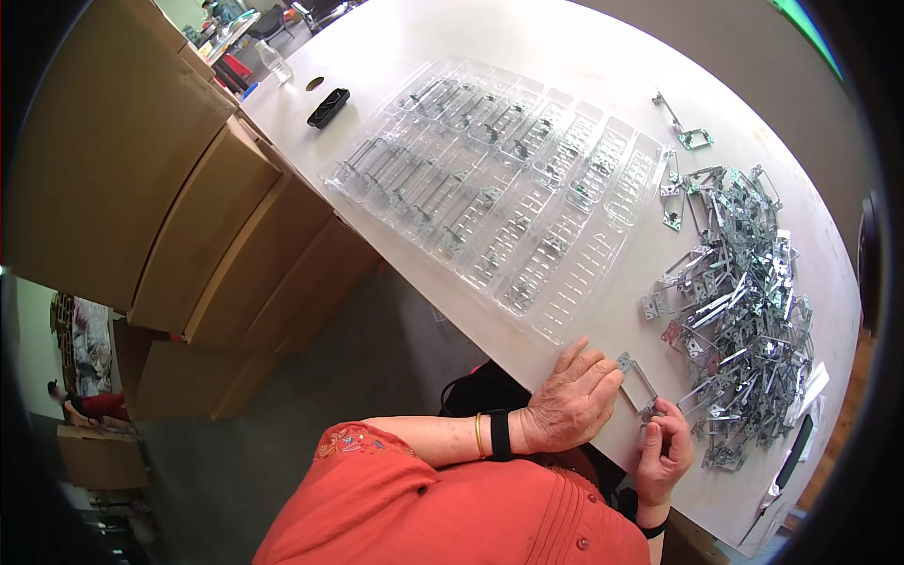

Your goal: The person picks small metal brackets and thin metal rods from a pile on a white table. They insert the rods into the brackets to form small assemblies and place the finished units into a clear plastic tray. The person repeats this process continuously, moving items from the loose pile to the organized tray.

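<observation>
Pinching a bracket (645,379) through the right hand (667,454), left hand's (574,400) grip unclear, I feared drift snagging the pile (750,315) alongside.

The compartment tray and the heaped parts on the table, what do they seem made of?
The tray looks like thin, glossy plastic: it is see-through and its ridges catch highlights. The heaped parts look like silvery metal, perhaps plated steel, from their grey glints; the exact metal is uncertain.

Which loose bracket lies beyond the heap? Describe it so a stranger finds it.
On the white table, right of the transparent compartment tray, find the heap of metal brackets. Beyond its far end lies the loose bracket, farther out than its neighbours and untangled.
</observation>
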{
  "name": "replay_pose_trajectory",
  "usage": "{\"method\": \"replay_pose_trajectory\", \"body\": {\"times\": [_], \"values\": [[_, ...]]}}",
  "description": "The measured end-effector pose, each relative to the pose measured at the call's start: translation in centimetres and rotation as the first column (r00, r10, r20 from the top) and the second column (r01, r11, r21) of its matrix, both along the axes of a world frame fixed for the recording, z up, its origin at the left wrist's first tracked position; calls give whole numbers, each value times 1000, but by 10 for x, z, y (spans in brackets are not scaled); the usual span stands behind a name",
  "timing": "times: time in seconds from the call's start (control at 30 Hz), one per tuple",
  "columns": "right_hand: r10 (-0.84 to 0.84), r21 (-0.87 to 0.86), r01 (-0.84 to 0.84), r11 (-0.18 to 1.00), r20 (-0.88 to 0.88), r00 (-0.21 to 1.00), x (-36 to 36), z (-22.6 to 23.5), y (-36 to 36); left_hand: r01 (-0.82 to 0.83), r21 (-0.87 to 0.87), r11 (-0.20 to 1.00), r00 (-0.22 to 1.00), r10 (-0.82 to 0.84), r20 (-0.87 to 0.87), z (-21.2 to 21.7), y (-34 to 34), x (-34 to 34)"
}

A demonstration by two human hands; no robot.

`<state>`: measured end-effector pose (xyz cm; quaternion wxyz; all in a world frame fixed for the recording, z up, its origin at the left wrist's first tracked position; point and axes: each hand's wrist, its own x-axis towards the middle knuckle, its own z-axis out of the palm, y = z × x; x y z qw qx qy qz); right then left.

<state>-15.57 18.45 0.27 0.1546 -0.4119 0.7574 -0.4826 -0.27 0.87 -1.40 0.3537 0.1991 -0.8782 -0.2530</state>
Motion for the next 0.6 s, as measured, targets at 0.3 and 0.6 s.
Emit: {"method": "replay_pose_trajectory", "body": {"times": [0.3, 0.6], "values": [[8, 0, -8, 1000, -6, 1000, -1, -1, 2, 7, 1, 1000, 1000, -7, 13, 0, 1, 1], [28, -37, -30, 999, -43, 999, -1, 2, -4, 10, 3, 1000, 1000, -10, 4, 1, 0, 0]]}}
